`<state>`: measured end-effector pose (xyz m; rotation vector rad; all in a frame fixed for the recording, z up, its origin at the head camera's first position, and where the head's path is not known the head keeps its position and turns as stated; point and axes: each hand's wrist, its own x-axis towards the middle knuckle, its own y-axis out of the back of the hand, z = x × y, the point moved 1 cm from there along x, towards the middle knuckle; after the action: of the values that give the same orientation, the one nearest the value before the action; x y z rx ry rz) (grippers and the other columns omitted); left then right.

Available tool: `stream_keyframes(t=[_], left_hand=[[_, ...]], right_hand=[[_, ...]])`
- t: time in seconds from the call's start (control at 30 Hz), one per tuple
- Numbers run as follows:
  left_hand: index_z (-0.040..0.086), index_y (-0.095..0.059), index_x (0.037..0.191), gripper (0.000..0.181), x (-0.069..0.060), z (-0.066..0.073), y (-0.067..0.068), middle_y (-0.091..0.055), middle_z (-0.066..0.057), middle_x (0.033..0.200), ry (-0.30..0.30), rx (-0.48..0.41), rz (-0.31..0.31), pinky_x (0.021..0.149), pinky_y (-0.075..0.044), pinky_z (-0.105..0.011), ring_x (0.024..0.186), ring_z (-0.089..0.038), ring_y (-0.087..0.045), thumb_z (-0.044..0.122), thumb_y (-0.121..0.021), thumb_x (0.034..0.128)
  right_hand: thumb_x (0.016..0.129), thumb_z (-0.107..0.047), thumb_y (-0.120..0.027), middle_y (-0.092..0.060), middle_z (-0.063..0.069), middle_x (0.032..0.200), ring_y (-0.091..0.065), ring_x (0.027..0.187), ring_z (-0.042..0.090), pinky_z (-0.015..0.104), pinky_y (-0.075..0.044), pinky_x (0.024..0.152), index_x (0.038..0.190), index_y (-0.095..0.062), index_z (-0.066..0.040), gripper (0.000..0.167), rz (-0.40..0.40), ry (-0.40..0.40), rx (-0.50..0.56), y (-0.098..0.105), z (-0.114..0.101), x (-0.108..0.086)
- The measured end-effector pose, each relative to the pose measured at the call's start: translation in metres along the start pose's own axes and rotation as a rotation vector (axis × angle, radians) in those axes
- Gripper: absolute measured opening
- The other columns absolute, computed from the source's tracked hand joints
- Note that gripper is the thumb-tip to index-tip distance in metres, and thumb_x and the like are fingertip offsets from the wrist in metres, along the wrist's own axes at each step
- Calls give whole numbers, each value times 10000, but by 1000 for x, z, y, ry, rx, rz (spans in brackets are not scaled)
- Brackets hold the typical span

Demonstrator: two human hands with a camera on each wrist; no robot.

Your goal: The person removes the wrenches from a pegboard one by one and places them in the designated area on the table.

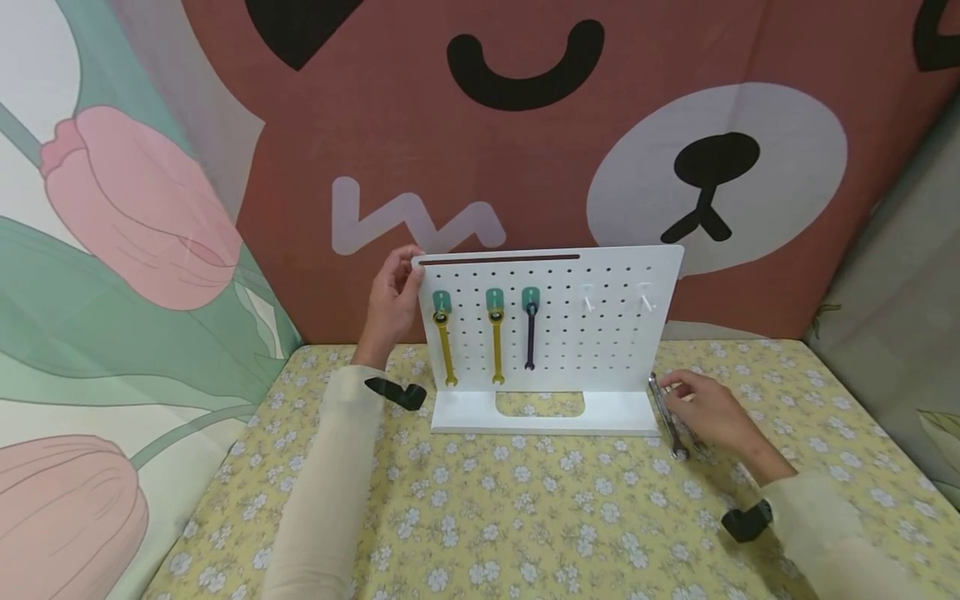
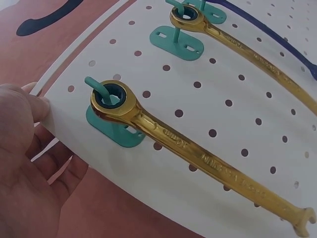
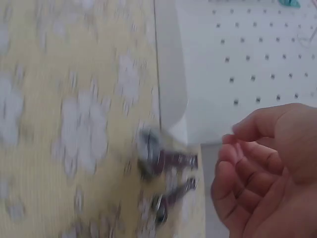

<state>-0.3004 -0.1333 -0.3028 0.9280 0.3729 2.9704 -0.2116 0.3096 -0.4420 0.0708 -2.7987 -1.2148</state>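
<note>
My left hand (image 1: pixel 392 302) grips the upper left edge of a white pegboard (image 1: pixel 555 333), thumb in front and fingers behind. Two gold ratcheting wrenches (image 1: pixel 497 346) and a dark purple one (image 1: pixel 531 337) hang from green hooks (image 2: pixel 177 43). In the left wrist view, the ring end of the nearest gold wrench (image 2: pixel 173 144) is looped over its hook. To the right of the board, my right hand (image 1: pixel 708 408) hovers by silver wrenches (image 1: pixel 667 421), its fingers loosely bent. Nothing shows between those fingers in the right wrist view, where the wrenches (image 3: pixel 171 158) look blurred.
Two clear hooks (image 1: pixel 588 300) stick out from the board's right half. Its flat base (image 1: pixel 465 412) has a cut-out in the middle. A yellow floral cloth (image 1: pixel 525 508) covers the table. Behind the board hangs a brown cartoon backdrop (image 1: pixel 540 183).
</note>
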Motion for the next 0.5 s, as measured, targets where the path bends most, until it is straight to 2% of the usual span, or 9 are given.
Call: stream_keyframes(t=[0.1, 0.33, 0.5], left_hand=[[-75, -530, 1327, 264, 0, 0, 0, -558, -320, 1068, -17, -5, -6, 802, -464, -369, 930, -429, -542, 5, -482, 1080], [-85, -527, 1326, 265, 0, 1, 1, -560, -305, 1050, -18, -3, 0, 803, -457, -488, 910, -416, -540, 1, -476, 1080], [-70, -527, 1333, 268, -1, 1, 0, -563, -285, 1062, -4, 9, 1, 797, -465, -394, 923, -395, -546, 17, -477, 1085]], right_hand=[[1070, -187, -565, -617, 189, 1081, -569, 782, 272, 393, -458, 572, 1341, -595, -8, 326, 17, 40, 71, -5, -13, -2], [1058, -172, -600, -604, 186, 987, -615, 803, 344, 386, -507, 593, 1343, -589, -20, 323, 1, 102, 211, -18, -43, -2], [1053, -161, -601, -617, 155, 989, -628, 783, 328, 381, -507, 605, 1323, -608, -45, 294, -2, 133, 219, -30, -60, 1]])
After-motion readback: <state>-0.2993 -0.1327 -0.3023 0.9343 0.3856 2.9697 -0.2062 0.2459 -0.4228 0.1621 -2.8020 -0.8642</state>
